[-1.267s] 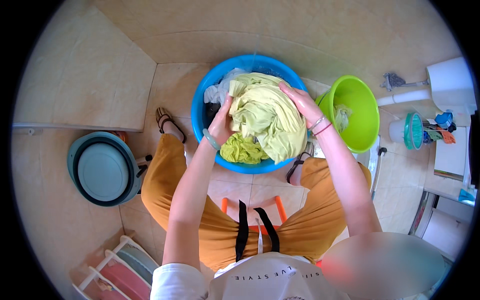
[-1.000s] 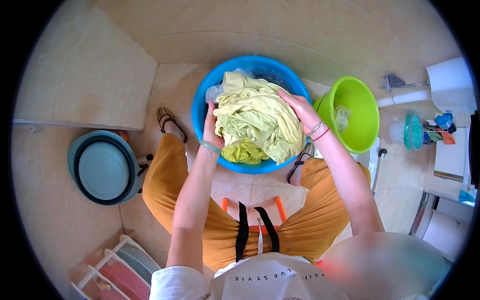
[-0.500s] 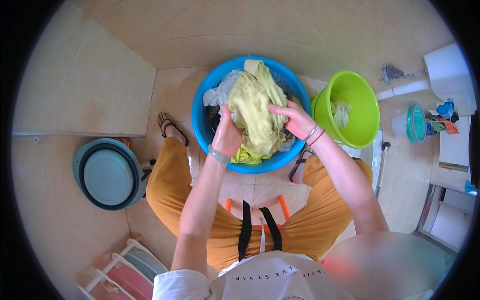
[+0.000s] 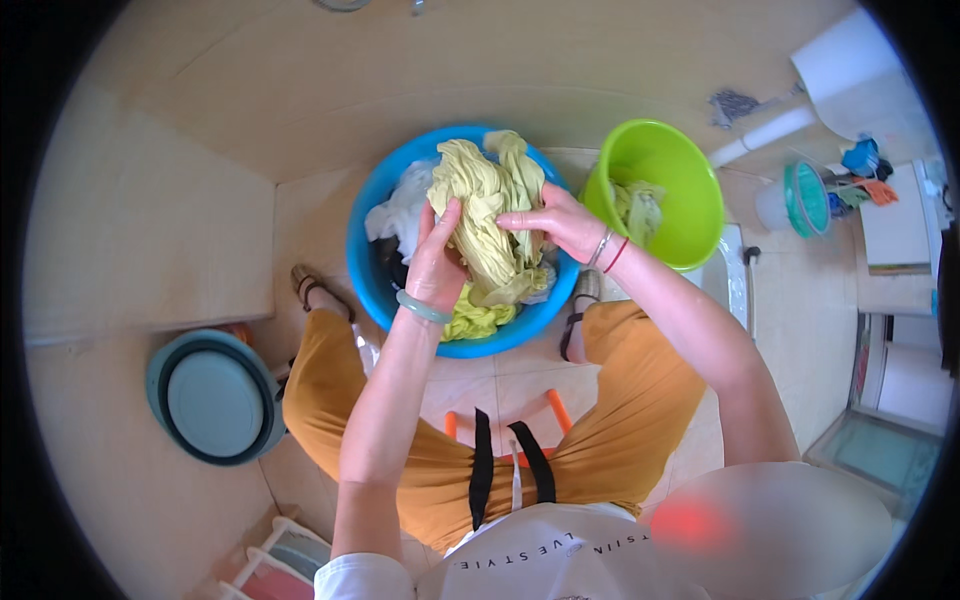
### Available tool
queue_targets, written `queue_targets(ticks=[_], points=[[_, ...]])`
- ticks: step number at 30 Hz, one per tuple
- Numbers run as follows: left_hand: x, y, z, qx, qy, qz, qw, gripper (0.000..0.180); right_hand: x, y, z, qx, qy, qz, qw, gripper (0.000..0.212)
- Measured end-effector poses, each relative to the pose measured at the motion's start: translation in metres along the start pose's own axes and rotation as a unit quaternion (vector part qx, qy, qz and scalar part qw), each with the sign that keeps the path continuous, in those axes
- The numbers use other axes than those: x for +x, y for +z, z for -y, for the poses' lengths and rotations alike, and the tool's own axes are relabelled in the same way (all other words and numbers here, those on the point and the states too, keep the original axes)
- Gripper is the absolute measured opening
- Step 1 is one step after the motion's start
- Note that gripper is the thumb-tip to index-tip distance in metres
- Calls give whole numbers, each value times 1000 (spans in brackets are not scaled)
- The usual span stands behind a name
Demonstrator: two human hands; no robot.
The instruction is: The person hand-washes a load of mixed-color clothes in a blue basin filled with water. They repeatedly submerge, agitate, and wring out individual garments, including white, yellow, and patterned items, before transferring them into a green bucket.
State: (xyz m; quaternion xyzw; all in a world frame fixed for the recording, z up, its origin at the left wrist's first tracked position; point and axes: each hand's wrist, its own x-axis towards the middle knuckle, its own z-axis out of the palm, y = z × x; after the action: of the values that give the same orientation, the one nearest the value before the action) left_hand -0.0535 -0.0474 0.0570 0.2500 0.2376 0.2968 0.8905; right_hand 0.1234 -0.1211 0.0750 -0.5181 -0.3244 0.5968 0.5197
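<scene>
A pale yellow garment [image 4: 482,210], wet-looking and bunched in folds, is gripped between my hands above a blue basin [image 4: 364,265]. My left hand [image 4: 436,262] holds its left side, thumb up, with a pale green bangle on the wrist. On the right side, my right hand [image 4: 562,226] has its thumb laid across the folds and its other fingers partly hidden behind the cloth. White cloth [image 4: 402,205] lies at the basin's left, and a bright yellow-green cloth [image 4: 478,316] at its near side. Dark fabric shows beneath, mostly covered.
Right of the basin stands a lime-green bucket [image 4: 700,205] with a pale cloth [image 4: 638,208] inside. A grey-blue folding basin [image 4: 215,395] leans at the left. An orange stool [image 4: 559,410] is between my legs. A white pipe [image 4: 765,135] runs along the right wall.
The garment is gathered into a narrower, more creased bundle, and my hands have come slightly closer together around it. The whole view has shifted a little.
</scene>
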Motion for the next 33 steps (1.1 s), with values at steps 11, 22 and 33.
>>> queue_targets(ticks=[11, 22, 33], points=[[96, 163, 73, 106, -180, 66, 976, 59, -89, -167, 54, 72, -68, -261, 960, 33], [166, 159, 179, 130, -244, 33, 960, 66, -91, -271, -29, 75, 37, -323, 943, 60], [169, 146, 147, 233, -238, 32, 942, 59, -91, -281, -30, 188, 34, -255, 948, 81]])
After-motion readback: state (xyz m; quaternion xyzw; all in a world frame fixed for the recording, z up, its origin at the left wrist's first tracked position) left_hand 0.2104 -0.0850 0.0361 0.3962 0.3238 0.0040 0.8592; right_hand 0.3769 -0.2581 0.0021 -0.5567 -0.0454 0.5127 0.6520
